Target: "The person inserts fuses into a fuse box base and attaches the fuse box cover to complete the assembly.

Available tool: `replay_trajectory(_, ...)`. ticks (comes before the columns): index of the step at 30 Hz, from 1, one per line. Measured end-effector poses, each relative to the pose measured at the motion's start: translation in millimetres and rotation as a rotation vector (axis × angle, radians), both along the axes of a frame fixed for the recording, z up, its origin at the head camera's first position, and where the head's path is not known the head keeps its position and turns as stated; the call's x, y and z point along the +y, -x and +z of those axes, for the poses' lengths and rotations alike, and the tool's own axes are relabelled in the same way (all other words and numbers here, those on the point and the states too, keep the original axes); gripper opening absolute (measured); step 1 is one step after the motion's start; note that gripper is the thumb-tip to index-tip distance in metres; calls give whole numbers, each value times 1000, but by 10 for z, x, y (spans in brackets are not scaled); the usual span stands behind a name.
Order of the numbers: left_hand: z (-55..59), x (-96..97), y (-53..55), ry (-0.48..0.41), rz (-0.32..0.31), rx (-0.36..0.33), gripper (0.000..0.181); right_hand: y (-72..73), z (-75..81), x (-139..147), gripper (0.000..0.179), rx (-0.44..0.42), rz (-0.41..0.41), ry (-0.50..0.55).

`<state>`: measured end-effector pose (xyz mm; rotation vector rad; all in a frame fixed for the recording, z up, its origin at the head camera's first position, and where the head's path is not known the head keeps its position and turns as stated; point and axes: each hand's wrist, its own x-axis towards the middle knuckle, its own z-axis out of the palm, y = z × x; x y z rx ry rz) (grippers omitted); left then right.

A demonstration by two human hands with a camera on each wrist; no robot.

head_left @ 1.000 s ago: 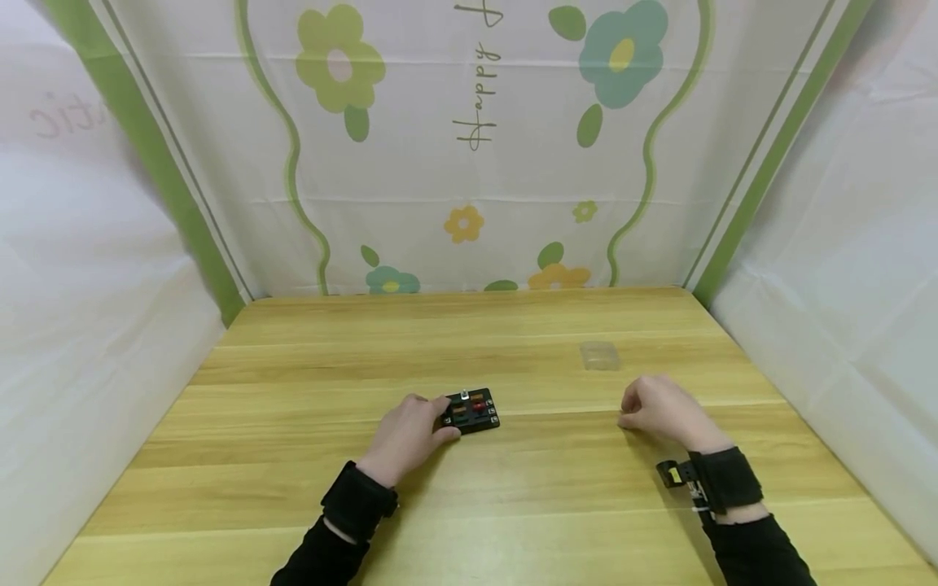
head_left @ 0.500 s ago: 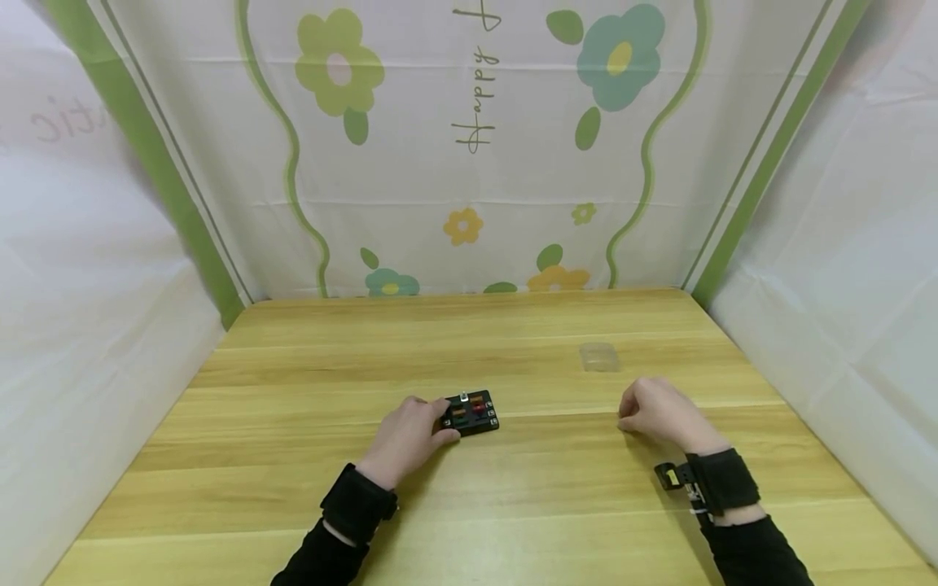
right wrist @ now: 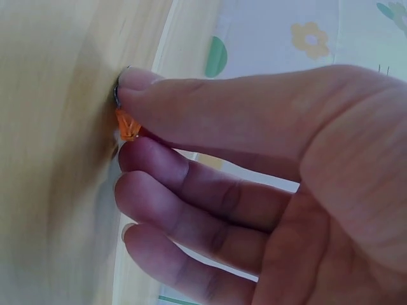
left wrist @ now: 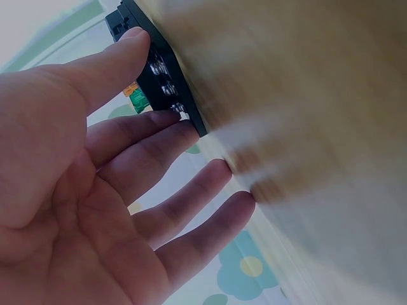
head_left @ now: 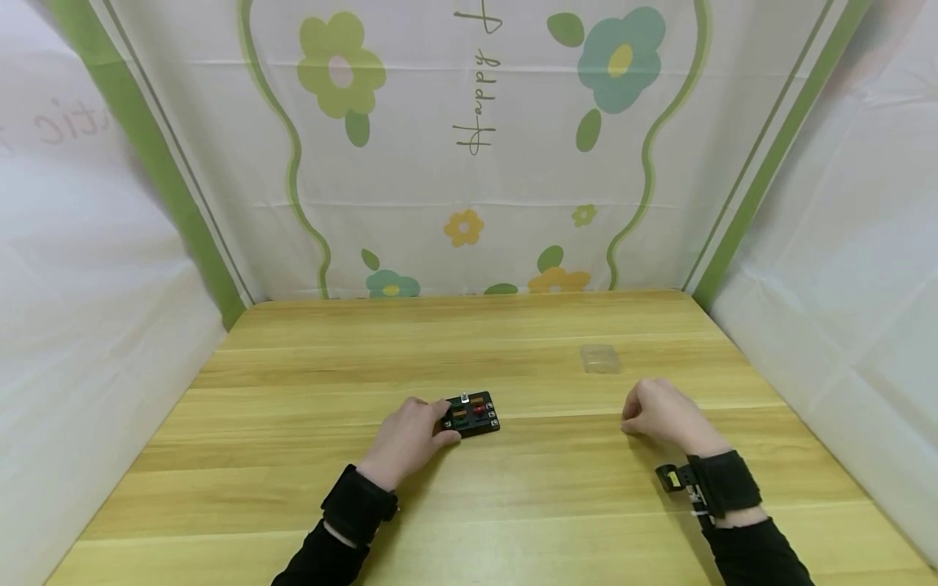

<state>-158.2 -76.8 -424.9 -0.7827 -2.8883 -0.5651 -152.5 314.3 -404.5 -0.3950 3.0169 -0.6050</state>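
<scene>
On the table lies a black fuse block (head_left: 472, 413) with orange, red and green blade fuses in it and metal terminals along its edge. My left hand (head_left: 410, 439) grips the block's left end, thumb on the near side and fingers at the far side. In the left wrist view the same block (left wrist: 162, 73) shows its screw terminals beside the fingertips. My right hand (head_left: 663, 413) is low over the table to the right. Its thumb and index finger pinch a small translucent orange blade fuse (right wrist: 128, 126), partly hidden by the thumb.
A small clear plastic box or lid (head_left: 600, 359) lies beyond my right hand. The wooden table (head_left: 469, 521) is enclosed by white fabric with flower prints at the back (head_left: 410, 171) and plainer fabric on both sides.
</scene>
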Motion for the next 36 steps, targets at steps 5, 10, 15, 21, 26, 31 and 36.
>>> replay_trajectory(5,-7,1,-3,2,0,4,46,7,-10,0,9,0,3,-8)
replay_trajectory(10,-12,-7,2,1,3,5,47,11,-18,-10,11,-6,2,-10)
replay_trajectory(15,-14,-10,-1,-1,9,0,50,22,-37,-21,14,-7,9,-8)
replay_trajectory(21,-15,-8,6,3,11,0,51,15,-49,-23,15,-11,16,-4)
replay_trajectory(26,-12,-2,5,6,9,0,51,0,-51,-21,14,-13,22,4)
replay_trajectory(31,-5,-1,-1,6,15,-3,51,-10,-49,-29,17,-7,29,7)
replay_trajectory(36,-6,-1,-4,9,16,-5,52,-13,-37,-21,17,-8,53,24)
